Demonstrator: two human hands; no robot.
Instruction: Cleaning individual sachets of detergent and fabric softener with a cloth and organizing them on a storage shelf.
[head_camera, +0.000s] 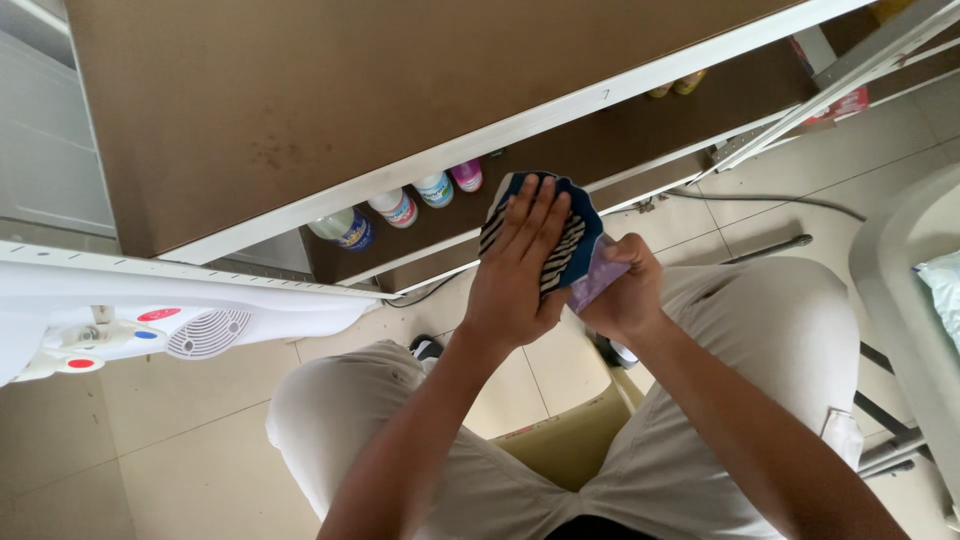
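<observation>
1. The left hand (520, 262) lies flat, fingers spread, pressed on top of a folded cloth (572, 240) – dark blue with black-and-white stripes.
2. The right hand (625, 290) is curled under the cloth, gripping its lower right edge, where a patch of purple shows; the thumb rests on the cloth's side.
3. The cloth is held in the air between both hands, above the person's knees and just in front of the low shelf (640, 130).
4. The person sits on a yellowish stool (570, 445), legs in light trousers spread to either side.
5. On the shelf, under the brown table (300, 90), stand four bottles (400, 208) in a row – white bodies with blue, red and pink labels or caps.
6. A white fan (150, 325) with red and blue buttons lies at the left, near the left knee.
7. A grey cable (770, 200) runs over the tiled floor at the right, beside a metal bar.
8. A white chair (900, 290) stands at the far right, well apart from the hands.
</observation>
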